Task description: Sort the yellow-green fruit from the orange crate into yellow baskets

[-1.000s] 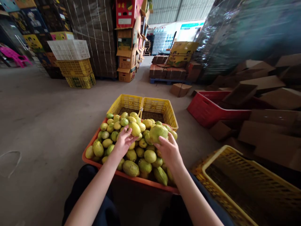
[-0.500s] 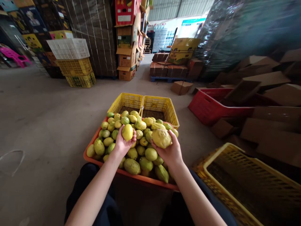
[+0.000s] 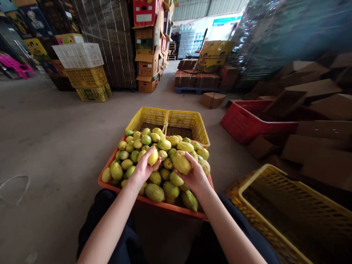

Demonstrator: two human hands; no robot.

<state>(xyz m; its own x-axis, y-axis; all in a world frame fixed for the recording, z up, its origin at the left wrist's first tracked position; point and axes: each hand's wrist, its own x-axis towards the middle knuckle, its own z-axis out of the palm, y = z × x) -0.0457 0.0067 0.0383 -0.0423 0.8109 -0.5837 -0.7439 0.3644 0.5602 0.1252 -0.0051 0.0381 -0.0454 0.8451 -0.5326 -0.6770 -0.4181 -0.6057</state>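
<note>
My left hand is closed around a small yellow lemon-like fruit, thumb along its upper side. In my right hand lies a larger, bumpy yellow-green citrus fruit, gripped between thumb and fingers. Both hands are over an orange crate heaped with yellow and green citrus fruits of mixed sizes. The hands are apart, with fruit of the heap showing between them. My fingers partly hide the undersides of both held fruits.
Two yellow crates stand just beyond the orange crate. Close at my right is another yellow crate; behind it are a red crate and piled cardboard. Stacked crates and boxes stand farther back.
My right hand has shifted left and turned the large fruit inward. The left hand has moved slightly right and rotated, its thumb now over the small fruit. Both fruits are closer together.
</note>
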